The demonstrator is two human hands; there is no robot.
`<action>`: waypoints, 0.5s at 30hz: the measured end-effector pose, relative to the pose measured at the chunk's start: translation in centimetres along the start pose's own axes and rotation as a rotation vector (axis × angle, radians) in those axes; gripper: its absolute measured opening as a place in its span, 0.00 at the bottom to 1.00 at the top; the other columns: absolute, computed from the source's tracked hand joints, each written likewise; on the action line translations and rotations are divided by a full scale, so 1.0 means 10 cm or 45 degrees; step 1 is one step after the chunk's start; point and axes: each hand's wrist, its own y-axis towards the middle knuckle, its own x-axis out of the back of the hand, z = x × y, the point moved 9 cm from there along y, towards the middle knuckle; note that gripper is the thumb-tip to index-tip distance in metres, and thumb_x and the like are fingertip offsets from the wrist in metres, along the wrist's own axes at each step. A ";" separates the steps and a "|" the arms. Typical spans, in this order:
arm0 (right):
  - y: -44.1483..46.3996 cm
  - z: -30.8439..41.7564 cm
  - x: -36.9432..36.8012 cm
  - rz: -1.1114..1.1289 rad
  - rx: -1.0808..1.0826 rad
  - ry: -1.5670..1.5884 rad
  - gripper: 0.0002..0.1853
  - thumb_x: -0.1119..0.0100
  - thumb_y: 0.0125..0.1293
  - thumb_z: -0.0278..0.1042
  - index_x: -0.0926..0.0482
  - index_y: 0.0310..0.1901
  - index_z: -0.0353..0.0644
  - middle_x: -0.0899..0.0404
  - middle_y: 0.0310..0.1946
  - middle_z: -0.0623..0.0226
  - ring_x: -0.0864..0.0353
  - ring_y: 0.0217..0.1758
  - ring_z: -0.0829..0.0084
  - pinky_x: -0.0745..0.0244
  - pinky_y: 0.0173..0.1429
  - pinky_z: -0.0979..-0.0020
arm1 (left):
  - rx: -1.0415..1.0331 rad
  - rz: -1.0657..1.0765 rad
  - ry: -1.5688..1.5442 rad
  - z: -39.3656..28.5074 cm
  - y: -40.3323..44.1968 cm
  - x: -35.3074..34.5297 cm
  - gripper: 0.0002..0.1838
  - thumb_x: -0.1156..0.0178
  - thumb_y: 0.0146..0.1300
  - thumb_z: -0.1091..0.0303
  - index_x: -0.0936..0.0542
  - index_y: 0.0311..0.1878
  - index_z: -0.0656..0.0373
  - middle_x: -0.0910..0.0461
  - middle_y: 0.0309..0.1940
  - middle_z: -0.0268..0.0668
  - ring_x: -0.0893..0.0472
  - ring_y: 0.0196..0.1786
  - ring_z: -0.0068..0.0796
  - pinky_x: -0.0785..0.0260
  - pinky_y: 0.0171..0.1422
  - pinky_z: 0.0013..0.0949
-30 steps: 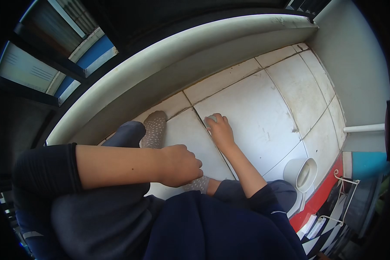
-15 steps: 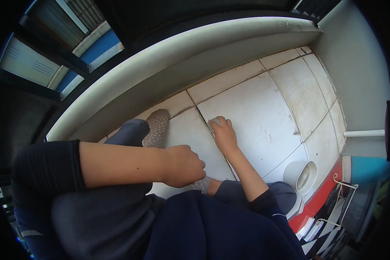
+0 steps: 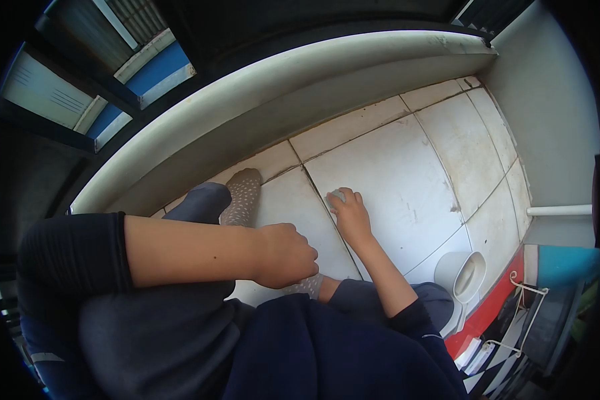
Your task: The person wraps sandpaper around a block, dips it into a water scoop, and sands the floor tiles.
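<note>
Against the white floor tiles (image 3: pixel 380 173), my right hand (image 3: pixel 352 219) has its fingers curled over a small grey lump (image 3: pixel 335 197); its exact kind does not show. The lump sits close to a dark joint between two tiles. My left hand (image 3: pixel 285 255) is a closed fist, its forearm lying across my raised knee. Its fingertips are turned away, so what they may hold is hidden. Below the fist is one dotted sock (image 3: pixel 308 285), and the other dotted sock (image 3: pixel 244 195) rests flat on the tiles.
A white dipper with a handle (image 3: pixel 460 275) stands on the floor beside my knee. Past it are a red panel (image 3: pixel 477 333), a white wire rack (image 3: pixel 532 291) and a teal item (image 3: pixel 563 265). A low curved wall (image 3: pixel 280 87) bounds the tiles, and a white pipe (image 3: pixel 560 209) juts from the right wall.
My right hand has slid a little toward me and to the right over the tile with the grey lump. My left fist stays in practically the same place.
</note>
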 end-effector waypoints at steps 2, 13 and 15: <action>-0.06 -0.04 -0.02 0.047 0.005 -0.009 0.18 0.39 0.54 0.24 0.20 0.49 0.44 0.27 0.50 0.56 0.28 0.47 0.56 0.22 0.44 0.63 | 0.008 0.002 -0.030 0.04 -0.03 -0.05 0.11 0.46 0.64 0.59 0.22 0.39 0.56 0.23 0.36 0.36 0.20 0.43 0.36 0.28 0.45 0.41; 0.08 0.04 -0.03 -0.025 -0.009 -0.007 0.18 0.38 0.52 0.25 0.20 0.48 0.45 0.27 0.47 0.57 0.29 0.46 0.56 0.22 0.43 0.63 | 0.009 0.004 -0.045 0.00 0.00 0.00 0.10 0.45 0.64 0.60 0.22 0.39 0.56 0.22 0.36 0.36 0.20 0.43 0.37 0.28 0.46 0.41; -0.14 0.01 0.05 0.011 0.027 -0.033 0.18 0.38 0.52 0.25 0.20 0.48 0.45 0.27 0.47 0.57 0.29 0.46 0.56 0.22 0.43 0.63 | 0.023 -0.017 -0.052 0.09 -0.05 -0.09 0.10 0.45 0.63 0.60 0.22 0.39 0.56 0.22 0.37 0.36 0.20 0.44 0.37 0.28 0.46 0.41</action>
